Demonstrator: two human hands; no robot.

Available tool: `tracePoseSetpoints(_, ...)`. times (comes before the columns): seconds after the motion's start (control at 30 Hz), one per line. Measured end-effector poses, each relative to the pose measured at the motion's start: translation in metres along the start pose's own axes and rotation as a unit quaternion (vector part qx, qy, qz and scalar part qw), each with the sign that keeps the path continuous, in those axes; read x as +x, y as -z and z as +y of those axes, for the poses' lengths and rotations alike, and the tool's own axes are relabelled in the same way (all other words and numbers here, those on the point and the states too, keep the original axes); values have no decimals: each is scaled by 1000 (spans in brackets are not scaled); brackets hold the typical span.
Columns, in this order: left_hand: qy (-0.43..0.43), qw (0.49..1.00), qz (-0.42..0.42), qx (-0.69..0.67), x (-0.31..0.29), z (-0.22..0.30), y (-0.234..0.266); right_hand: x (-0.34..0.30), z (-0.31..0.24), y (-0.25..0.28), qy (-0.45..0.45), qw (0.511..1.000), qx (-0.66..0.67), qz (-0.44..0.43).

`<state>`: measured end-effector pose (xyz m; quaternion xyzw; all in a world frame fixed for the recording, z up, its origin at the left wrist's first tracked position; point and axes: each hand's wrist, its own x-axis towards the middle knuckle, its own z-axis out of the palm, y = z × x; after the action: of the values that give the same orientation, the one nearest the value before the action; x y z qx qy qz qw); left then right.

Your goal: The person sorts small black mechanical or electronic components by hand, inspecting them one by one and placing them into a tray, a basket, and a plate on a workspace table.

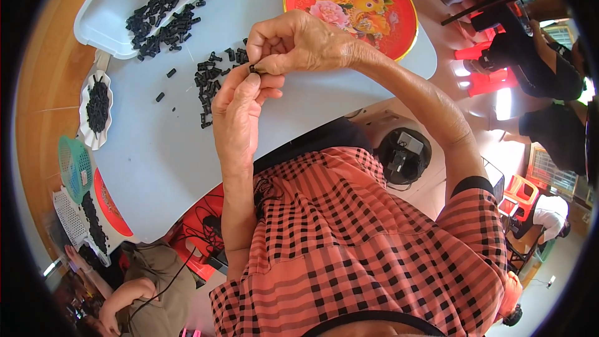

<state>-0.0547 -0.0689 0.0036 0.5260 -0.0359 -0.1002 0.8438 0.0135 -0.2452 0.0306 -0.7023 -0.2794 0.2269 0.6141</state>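
Observation:
My left hand is raised over the table with its thumb and fingers pinched around a small black plastic part. From the right, my right hand meets it, fingers curled and thumb pressed at the same part. The fingers cover most of the piece, so its full shape is hidden. Just beyond and left of my hands lies a cluster of similar short black cylindrical parts. A bigger heap of them spills out of a pale tub at the far left.
The pale blue table also carries a red floral round tray, a white scalloped dish of thin black pieces and a green basket. A seated person is at the lower left. Red stools stand right.

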Motion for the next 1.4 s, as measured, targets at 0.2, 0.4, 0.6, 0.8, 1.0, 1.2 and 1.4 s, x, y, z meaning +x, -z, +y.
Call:
tracePoseSetpoints(0.2, 12, 1000, -21, -12, -3, 2, 5, -5, -7, -3, 22, 999, 22, -18)
tracePoseSetpoints(0.4, 6, 1000, -29, 3, -5, 3, 6, -4, 7, -11, 41, 995, 94, 18)
tracePoseSetpoints(0.6, -12, 993, 2, 119, -5, 6, 4, -5, 3, -7, 24, 996, 88, 13)
tracePoseSetpoints(0.8, -4, 991, 5, 131, -7, 7, 0, -3, 2, -12, 34, 998, 18, 58)
tracePoseSetpoints(1.0, 45, 999, -3, -24, -6, 11, 2, -2, 4, -13, 41, 990, 102, 86)
tracePoseSetpoints(1.2, 73, 994, -27, -74, -4, 10, 4, -6, 3, -19, 94, 987, 65, 117)
tracePoseSetpoints(1.4, 24, 1000, -14, -13, -3, 9, -4, -9, 9, -16, 178, 973, -66, 134)
